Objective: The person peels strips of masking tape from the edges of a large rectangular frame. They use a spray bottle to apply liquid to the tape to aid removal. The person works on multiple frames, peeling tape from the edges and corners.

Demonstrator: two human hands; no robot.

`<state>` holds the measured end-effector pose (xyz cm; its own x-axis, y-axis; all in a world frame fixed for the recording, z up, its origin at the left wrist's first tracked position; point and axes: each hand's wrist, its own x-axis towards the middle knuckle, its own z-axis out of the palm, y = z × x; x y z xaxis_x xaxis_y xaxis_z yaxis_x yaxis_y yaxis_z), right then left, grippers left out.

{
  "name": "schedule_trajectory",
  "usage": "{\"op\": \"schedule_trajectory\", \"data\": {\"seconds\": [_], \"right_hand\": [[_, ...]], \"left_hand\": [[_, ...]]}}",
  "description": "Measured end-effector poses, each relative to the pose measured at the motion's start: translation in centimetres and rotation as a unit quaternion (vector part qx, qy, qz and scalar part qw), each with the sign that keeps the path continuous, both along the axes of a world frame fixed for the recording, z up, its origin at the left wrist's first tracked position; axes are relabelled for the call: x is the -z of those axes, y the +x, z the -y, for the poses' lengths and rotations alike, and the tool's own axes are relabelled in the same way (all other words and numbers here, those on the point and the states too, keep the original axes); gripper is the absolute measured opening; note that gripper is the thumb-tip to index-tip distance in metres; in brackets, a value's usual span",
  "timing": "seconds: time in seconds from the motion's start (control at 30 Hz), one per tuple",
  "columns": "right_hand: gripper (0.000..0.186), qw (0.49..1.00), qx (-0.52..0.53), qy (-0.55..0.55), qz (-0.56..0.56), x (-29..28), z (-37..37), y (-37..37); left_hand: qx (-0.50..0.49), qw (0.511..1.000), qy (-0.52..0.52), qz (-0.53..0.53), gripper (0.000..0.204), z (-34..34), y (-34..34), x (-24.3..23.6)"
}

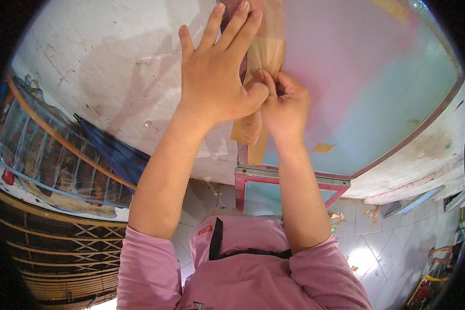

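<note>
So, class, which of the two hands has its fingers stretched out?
The left hand, its four fingers extended; the right hand instead has curled fingers pinching the tan masking tape.

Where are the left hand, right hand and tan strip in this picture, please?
Left hand (212, 73): head view, back of the hand.
Right hand (287, 109): head view, back of the hand.
Tan strip (267, 51): head view, part just above the right hand.

One head-worn, wide fisheye looks down at close range on the left hand (214, 77) and right hand (287, 106).
</note>
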<state>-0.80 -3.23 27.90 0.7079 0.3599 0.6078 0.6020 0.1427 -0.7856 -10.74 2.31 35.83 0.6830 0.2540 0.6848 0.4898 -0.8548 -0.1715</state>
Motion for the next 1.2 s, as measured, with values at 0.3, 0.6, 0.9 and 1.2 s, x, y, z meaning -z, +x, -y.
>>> {"op": "schedule_trajectory", "data": {"seconds": [0.3, 0.6, 0.9, 1.2], "right_hand": [[0.017, 0.999, 0.021, -0.037, 0.019, 2.0, 0.2, 0.2], [0.016, 1.0, 0.011, -0.006, -0.023, 6.0, 0.3, -0.4], [0.017, 0.997, 0.02, -0.057, -0.042, 10.9, 1.1, -1.2], [0.031, 0.94, -0.013, -0.319, -0.12, 24.8, 3.9, -3.3]], "left_hand": [[0.014, 0.999, 0.031, 0.039, 0.084, -0.5, 0.7, 1.2], [0.004, 0.998, 0.058, 0.035, 0.099, -0.8, 1.3, 1.9], [-0.051, 0.995, 0.08, 0.014, 0.108, -0.9, 1.8, 2.1], [-0.064, 0.986, 0.147, 0.056, 0.116, -1.8, 2.5, 3.0]]}}
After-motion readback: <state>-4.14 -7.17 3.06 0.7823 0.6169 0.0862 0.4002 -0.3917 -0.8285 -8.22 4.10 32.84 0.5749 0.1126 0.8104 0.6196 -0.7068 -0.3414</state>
